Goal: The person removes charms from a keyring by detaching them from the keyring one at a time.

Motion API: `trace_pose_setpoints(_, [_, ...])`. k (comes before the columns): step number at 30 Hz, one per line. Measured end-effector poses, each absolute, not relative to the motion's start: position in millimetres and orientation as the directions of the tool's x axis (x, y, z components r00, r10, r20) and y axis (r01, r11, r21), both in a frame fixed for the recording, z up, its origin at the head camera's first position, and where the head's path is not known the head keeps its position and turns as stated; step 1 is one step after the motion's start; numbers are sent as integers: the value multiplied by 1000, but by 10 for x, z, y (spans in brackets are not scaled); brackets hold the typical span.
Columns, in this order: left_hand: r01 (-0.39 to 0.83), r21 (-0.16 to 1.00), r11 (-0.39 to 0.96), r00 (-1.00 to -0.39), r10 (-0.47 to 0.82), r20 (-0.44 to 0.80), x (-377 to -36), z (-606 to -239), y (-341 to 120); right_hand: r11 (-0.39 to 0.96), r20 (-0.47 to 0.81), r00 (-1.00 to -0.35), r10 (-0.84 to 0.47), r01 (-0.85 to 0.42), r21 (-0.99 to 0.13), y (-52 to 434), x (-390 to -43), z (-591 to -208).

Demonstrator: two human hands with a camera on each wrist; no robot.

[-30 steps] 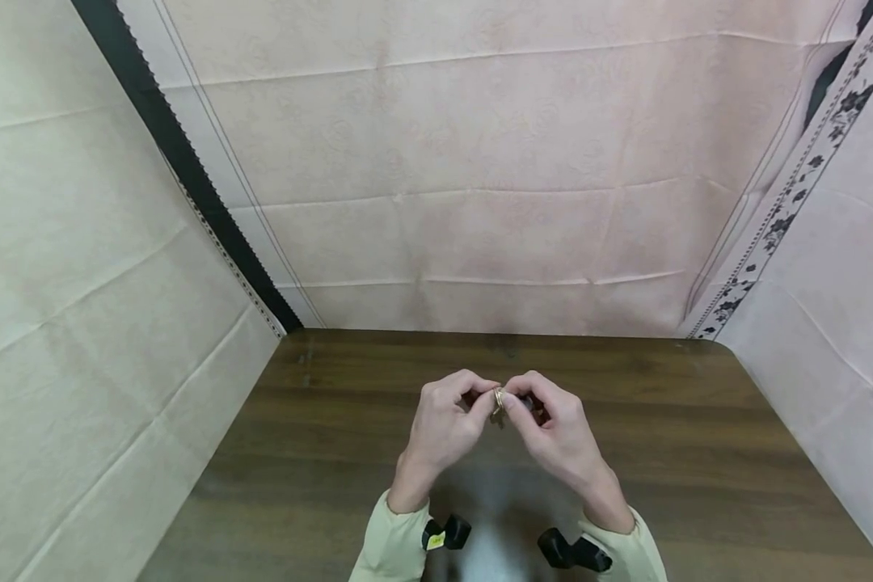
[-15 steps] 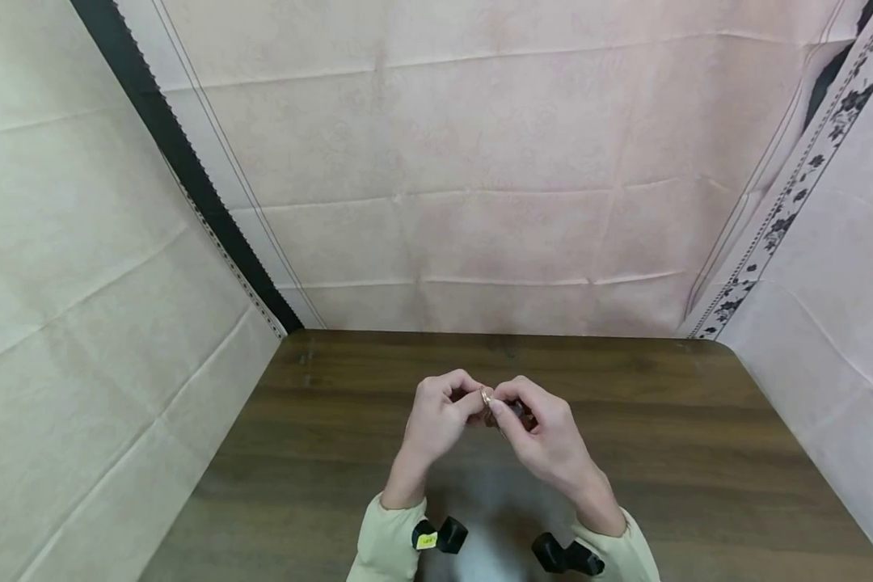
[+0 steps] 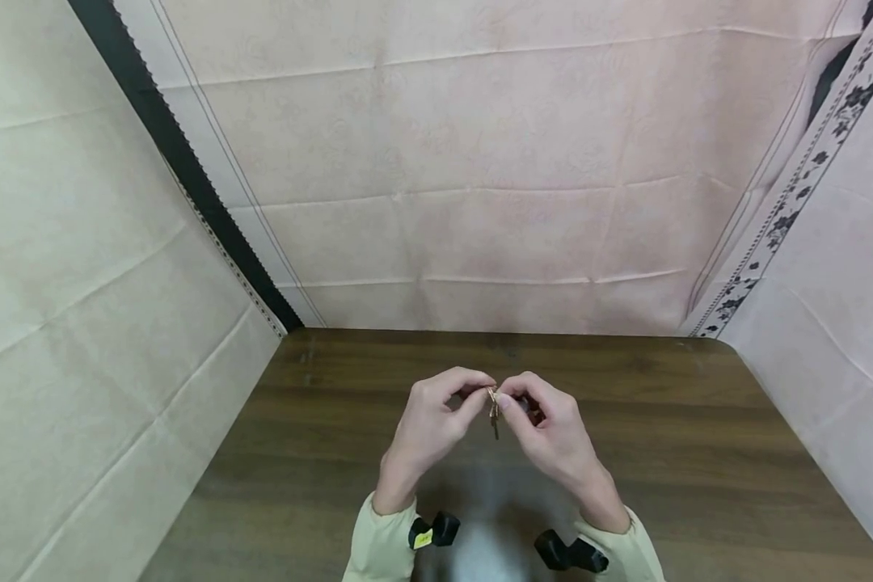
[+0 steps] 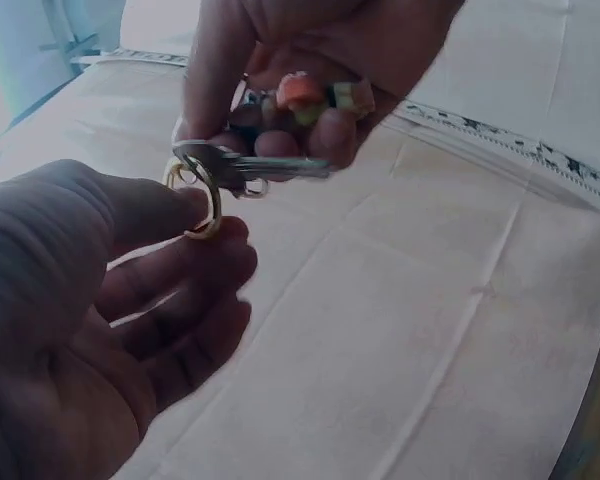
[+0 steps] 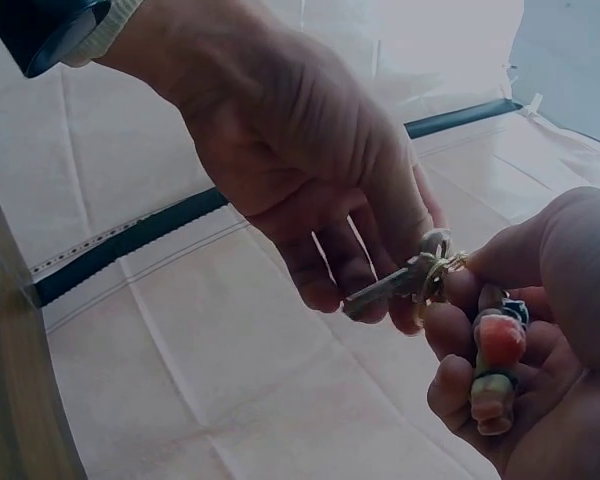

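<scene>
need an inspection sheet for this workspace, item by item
surface: dark wood-grain table, bare where it shows.
job's things: gold key ring with a silver key on it, and a small charm in red and green, all held above the table between both hands.
clutter: nothing seen.
hands: left hand pinches the key ring at its fingertips; right hand grips the ring and cups the charm in curled fingers.
cables: nothing seen; black wrist camera mounts show at the sleeves.
surroundings: creased pale cloth backdrop on three sides, with a black strip at left.
</scene>
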State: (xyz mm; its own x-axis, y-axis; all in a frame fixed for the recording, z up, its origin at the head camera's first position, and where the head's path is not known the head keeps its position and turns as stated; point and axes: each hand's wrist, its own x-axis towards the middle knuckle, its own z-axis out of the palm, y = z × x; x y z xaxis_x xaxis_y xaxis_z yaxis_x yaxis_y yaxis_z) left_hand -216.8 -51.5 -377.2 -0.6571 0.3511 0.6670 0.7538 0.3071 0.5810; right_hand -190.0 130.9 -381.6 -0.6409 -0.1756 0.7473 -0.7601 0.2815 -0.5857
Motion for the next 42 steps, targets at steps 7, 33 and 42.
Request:
trace_pose_setpoints(7, [753, 575, 321, -656, 290, 697, -2172, -3795, -497, 292, 754, -632, -179, -766, -572, 1280, -1897, -3824])
trace_pose_setpoints(33, [538, 791, 292, -842, 134, 523, -2296, -3821, -617, 332, 685, -667, -294, -743, -581, 1314, -1902, -3823])
trace_pose_setpoints(42, [481, 799, 360, -876, 233, 422, -2266, -3854, -715, 356, 536, -804, -258, -595, -720, 1538, -1932, -3856])
